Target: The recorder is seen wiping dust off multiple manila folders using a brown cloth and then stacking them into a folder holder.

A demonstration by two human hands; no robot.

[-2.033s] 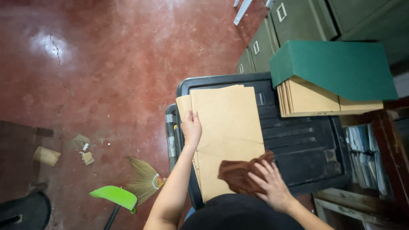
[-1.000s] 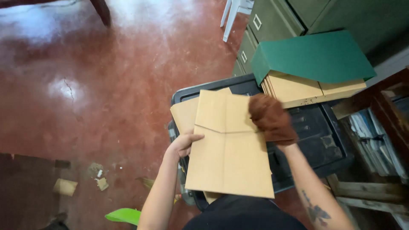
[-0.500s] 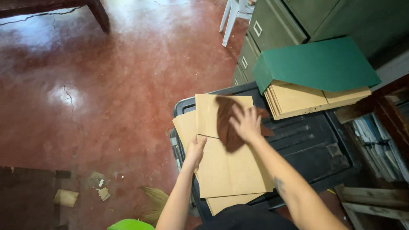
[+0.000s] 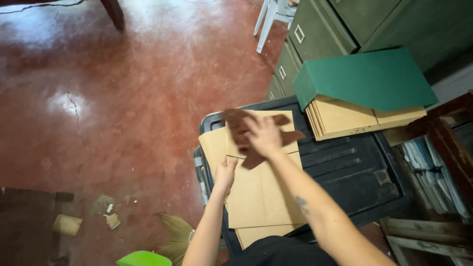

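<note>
White rectangular label holders (image 4: 299, 34) on green cabinet drawers (image 4: 315, 37).

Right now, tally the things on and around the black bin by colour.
Brown: 3 - cloth, envelope stack under the hands, second stack
Green: 3 - board, dustpan, cabinet
Black: 1 - bin
White: 1 - chair
Total: 8
</note>
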